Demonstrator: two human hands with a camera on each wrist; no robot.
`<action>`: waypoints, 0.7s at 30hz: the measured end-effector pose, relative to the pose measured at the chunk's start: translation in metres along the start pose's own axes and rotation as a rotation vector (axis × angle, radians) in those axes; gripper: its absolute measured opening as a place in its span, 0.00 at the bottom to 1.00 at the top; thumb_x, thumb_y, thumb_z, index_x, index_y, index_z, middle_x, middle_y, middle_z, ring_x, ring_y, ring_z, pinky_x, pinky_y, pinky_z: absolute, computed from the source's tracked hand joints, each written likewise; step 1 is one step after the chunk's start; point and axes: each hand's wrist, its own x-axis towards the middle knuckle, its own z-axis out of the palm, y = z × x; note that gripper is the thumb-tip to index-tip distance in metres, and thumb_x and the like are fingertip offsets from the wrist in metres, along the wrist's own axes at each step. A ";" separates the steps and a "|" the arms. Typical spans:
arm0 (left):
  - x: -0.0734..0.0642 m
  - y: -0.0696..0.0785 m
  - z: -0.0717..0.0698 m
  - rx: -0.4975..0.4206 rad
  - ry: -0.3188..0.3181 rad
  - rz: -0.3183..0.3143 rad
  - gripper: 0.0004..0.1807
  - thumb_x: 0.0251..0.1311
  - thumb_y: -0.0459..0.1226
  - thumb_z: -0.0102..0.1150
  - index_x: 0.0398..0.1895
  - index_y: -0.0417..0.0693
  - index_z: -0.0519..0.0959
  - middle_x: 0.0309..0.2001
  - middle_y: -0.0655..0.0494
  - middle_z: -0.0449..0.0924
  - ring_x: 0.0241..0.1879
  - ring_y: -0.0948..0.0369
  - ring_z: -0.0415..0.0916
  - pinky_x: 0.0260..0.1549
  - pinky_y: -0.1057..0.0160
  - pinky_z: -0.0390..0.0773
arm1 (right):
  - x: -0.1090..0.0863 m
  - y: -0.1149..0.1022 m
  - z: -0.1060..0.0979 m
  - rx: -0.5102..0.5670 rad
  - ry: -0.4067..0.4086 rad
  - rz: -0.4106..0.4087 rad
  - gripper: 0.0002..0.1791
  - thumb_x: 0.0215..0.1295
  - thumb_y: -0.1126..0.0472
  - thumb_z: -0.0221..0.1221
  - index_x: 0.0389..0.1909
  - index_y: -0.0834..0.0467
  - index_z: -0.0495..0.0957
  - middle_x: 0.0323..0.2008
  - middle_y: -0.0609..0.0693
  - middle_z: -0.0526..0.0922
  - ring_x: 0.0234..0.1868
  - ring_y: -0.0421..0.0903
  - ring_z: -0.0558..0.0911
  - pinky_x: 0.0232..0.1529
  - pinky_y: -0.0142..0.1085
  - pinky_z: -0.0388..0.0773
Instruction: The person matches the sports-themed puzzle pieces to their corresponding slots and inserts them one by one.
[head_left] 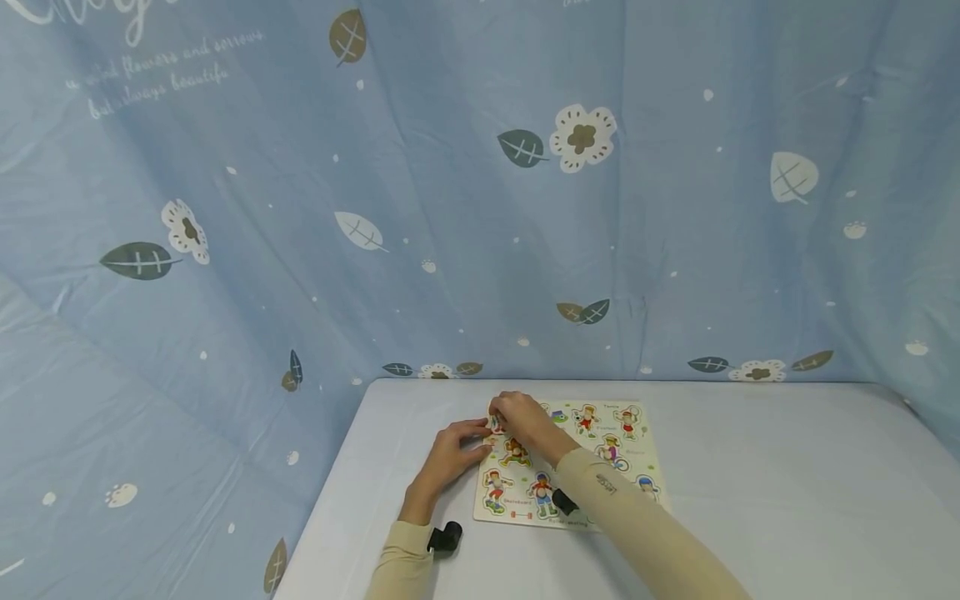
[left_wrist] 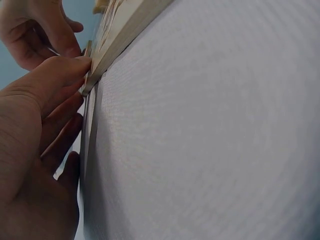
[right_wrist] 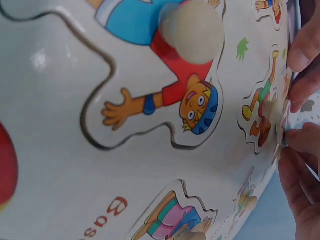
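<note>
A light wooden peg puzzle board [head_left: 577, 458] with printed sports figures lies on the white table. At its far left corner my right hand [head_left: 525, 419] pinches a small puzzle piece [head_left: 496, 424], mostly covered by the fingers. My left hand [head_left: 447, 456] reaches in from the left, its fairly straight fingers touching the board's left edge next to that piece. Seen from the left wrist, thumb and index finger of the left hand [left_wrist: 45, 95] lie against the board's side. Round pale knobs, one on a blue-capped figure [right_wrist: 200, 107], stand up in the right wrist view.
The white table [head_left: 780, 483] stretches to the right of the board and ends at a blue curtain [head_left: 450, 208] with leaves and flowers. Black wrist devices [head_left: 447, 537] sit at both sleeves. The right forearm [head_left: 637, 517] crosses over the board's near right part.
</note>
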 end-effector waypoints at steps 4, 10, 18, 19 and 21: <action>0.000 0.001 -0.002 -0.018 -0.008 -0.003 0.16 0.59 0.39 0.67 0.49 0.45 0.85 0.61 0.50 0.79 0.65 0.49 0.72 0.66 0.44 0.68 | 0.001 -0.002 0.001 -0.023 -0.016 0.021 0.06 0.66 0.66 0.61 0.39 0.56 0.85 0.36 0.49 0.85 0.40 0.45 0.85 0.42 0.36 0.84; -0.001 0.002 -0.003 0.017 0.006 0.015 0.15 0.58 0.38 0.67 0.48 0.47 0.85 0.60 0.51 0.80 0.64 0.50 0.73 0.65 0.45 0.70 | 0.002 -0.002 0.004 -0.004 -0.001 0.012 0.07 0.67 0.68 0.58 0.39 0.56 0.84 0.35 0.49 0.85 0.38 0.45 0.85 0.41 0.36 0.84; 0.000 0.004 -0.003 0.002 0.004 0.012 0.15 0.58 0.37 0.67 0.48 0.46 0.85 0.60 0.50 0.80 0.64 0.50 0.73 0.65 0.45 0.70 | 0.003 0.000 0.006 -0.022 0.026 0.011 0.08 0.67 0.67 0.59 0.38 0.55 0.85 0.35 0.48 0.85 0.38 0.43 0.85 0.40 0.34 0.84; 0.000 0.004 -0.003 0.002 0.001 0.007 0.15 0.58 0.37 0.67 0.48 0.46 0.85 0.61 0.50 0.79 0.64 0.50 0.73 0.65 0.45 0.70 | 0.003 0.000 0.006 -0.019 0.029 0.009 0.07 0.67 0.67 0.59 0.38 0.55 0.85 0.35 0.48 0.85 0.37 0.43 0.85 0.39 0.34 0.84; 0.000 0.003 -0.002 -0.002 -0.003 0.003 0.15 0.58 0.37 0.67 0.48 0.46 0.85 0.61 0.50 0.80 0.65 0.50 0.73 0.66 0.45 0.70 | 0.002 0.001 0.007 -0.014 0.030 0.010 0.07 0.67 0.67 0.59 0.38 0.55 0.84 0.34 0.48 0.85 0.37 0.43 0.85 0.39 0.34 0.84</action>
